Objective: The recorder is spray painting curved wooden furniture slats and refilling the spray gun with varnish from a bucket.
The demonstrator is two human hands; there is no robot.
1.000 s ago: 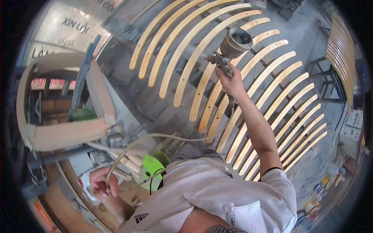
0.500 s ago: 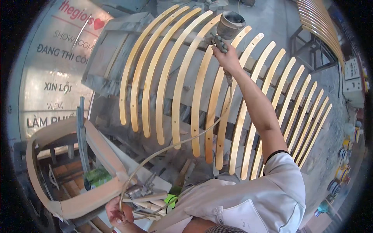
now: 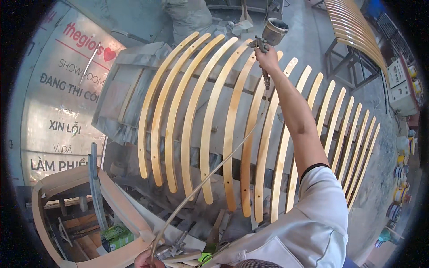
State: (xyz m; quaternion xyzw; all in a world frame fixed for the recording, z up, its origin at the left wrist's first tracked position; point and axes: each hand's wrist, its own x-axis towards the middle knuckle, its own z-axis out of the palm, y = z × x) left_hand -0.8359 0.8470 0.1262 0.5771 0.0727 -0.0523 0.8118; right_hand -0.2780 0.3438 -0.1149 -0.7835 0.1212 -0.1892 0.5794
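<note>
My right hand is wrapped round a spray gun with a dark metal paint cup on top. The gun is over the far ends of a row of curved, honey-coloured wooden slats lying side by side. From its handle a thin pale hose runs down across the slats to my left hand, whose fingers are closed round it at the lower edge. Part of my left hand is cut off by the picture's edge.
A curved wooden frame stands at lower left, near another metal spray gun. Behind it hangs a pale printed banner. More slats rest on a dark stand at far right, above a control box and several paint cans.
My view has shifted, so the slats' near ends and the frame appear lower. The hose has gone from a slack curve to nearly straight. Both hands keep their holds.
</note>
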